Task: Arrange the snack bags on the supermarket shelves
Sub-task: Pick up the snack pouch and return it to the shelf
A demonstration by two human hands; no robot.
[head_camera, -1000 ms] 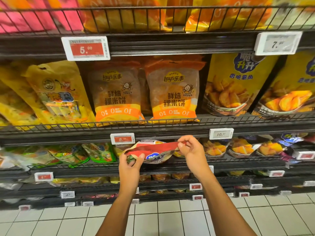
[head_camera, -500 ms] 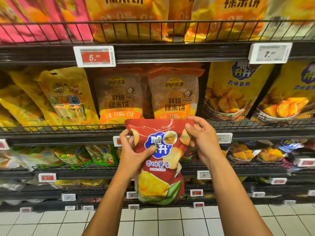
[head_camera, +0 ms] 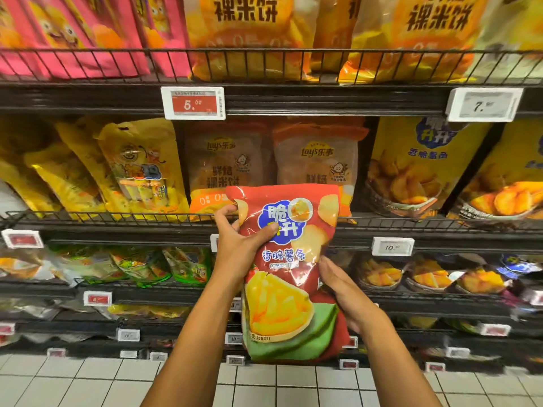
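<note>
Hands first: our left hand (head_camera: 239, 245) grips the red snack bag (head_camera: 289, 271) near its upper left edge, thumb curled over the printed front and fingers wrapped behind. Our right hand (head_camera: 342, 289) lies along the bag's right side with fairly straight fingers, steadying it more than clamping it. We hold the bag upright in the air, in front of the wire shelf rail (head_camera: 117, 218) and the orange rice-cracker bags (head_camera: 316, 160) standing on that shelf; it touches no shelf.

We judge the bag light and puffy, a soft foil pouch with brittle sticks inside, so squeezing the middle could crush them. Its glossy film looks slippery. Better holds are the flat sealed top band and the bottom corners, where we can pinch firmly and steer it into a gap without denting the contents.
</note>
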